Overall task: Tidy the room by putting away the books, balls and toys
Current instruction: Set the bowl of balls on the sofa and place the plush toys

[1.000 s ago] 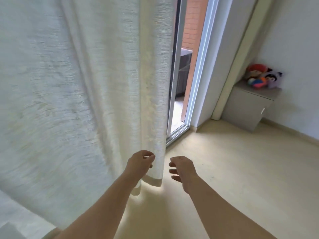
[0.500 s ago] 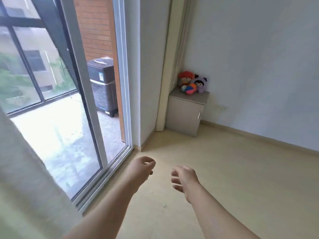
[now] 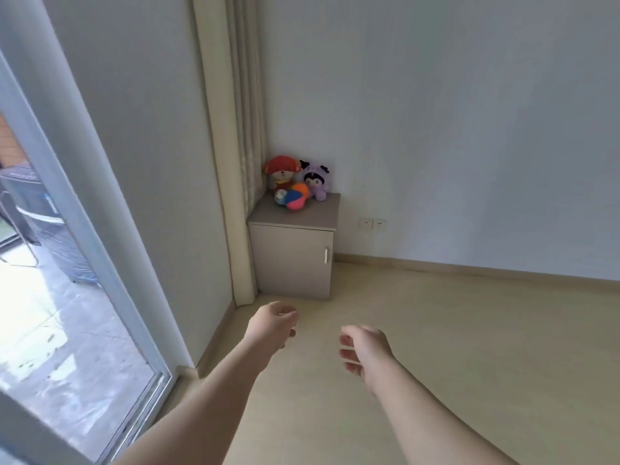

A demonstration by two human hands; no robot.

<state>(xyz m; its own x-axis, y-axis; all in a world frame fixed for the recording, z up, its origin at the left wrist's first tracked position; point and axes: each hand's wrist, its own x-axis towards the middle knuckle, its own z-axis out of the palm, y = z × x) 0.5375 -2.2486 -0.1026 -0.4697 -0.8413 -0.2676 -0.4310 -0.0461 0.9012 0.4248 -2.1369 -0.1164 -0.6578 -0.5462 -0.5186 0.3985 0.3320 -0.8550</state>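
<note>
The left hand [image 3: 272, 327] and the right hand [image 3: 367, 349] were held out above the floor [image 3: 453, 330]. The fingers [image 3: 348, 354] of both were loosely curled and nothing was gripped. Well beyond the fingers, a red plush toy [image 3: 281, 172], a purple plush toy [image 3: 317, 181] and a coloured ball [image 3: 296, 197] were placed together on a small cabinet [image 3: 290, 263].

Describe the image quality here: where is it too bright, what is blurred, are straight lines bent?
Head view: daylight washes out the view through the glass door; the door frame leans and bows from the wide-angle lens; the plush toys on the cabinet look slightly soft; the left hand and right hand are fairly sharp.
</note>
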